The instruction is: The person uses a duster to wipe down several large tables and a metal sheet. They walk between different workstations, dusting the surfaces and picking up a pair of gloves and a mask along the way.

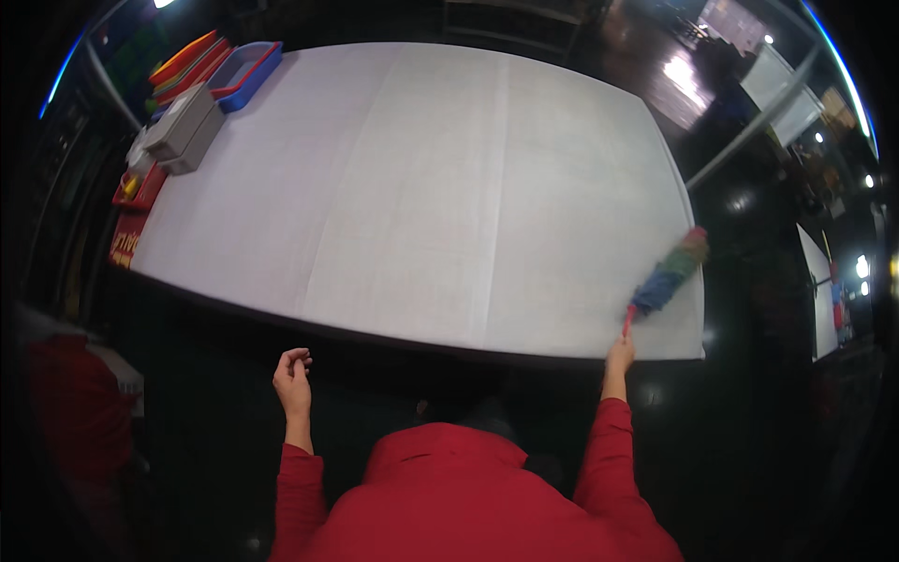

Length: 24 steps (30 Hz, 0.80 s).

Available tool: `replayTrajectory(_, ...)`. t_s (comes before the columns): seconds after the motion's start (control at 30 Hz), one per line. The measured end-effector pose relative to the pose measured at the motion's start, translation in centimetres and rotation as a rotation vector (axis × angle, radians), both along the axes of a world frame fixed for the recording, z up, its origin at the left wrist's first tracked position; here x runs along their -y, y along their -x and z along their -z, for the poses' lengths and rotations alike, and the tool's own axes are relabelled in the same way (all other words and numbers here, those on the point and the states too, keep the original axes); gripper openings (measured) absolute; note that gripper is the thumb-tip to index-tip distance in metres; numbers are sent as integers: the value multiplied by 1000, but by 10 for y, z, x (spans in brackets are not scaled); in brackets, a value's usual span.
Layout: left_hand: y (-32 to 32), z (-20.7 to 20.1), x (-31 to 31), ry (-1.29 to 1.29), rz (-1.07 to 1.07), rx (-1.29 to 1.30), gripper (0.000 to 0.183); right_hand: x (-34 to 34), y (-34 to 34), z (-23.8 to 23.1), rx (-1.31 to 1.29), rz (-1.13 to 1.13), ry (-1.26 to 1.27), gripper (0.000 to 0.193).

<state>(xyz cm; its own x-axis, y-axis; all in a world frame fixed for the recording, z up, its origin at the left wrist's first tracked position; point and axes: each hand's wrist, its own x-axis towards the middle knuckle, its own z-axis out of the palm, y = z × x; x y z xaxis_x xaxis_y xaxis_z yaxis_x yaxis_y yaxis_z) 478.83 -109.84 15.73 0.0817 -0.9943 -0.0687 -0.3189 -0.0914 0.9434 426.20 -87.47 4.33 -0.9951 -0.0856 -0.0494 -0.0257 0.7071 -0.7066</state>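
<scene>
My right hand (620, 355) grips the red handle of a feather duster (667, 278) at the near right corner of a large white-topped table (412, 197). The duster's fluffy head, banded blue, green and reddish, points away from me and lies over the right edge of the tabletop. Slight blur softens the head, and I cannot tell whether it touches the surface. Just off the table's near edge, my left hand (293, 377) hangs in the air with loosely bent fingers apart from the thumb. Nothing shows in it.
Along the table's far left edge stand a blue tray (255, 80), stacked coloured trays (187, 67), grey boxes (185, 129) and a red bin (142, 187) with small items. A metal post (757, 122) rises beyond the right edge. A red-clothed shape (80, 407) is at the lower left.
</scene>
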Motion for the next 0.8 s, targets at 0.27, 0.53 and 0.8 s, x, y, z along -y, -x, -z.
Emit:
replayTrajectory(0.27,-60,-4,-78,-11,-321,53,17,210,-320,-77,-17,-1914,-478,45)
replayTrajectory(0.53,-99,-14,-74,37,-489,103,17,280,-280,-76,-301,-1705,-35,46)
replayTrajectory(0.8,-152,23,-35,-71,-673,150,17,245,64,100,119,-177,-64,33)
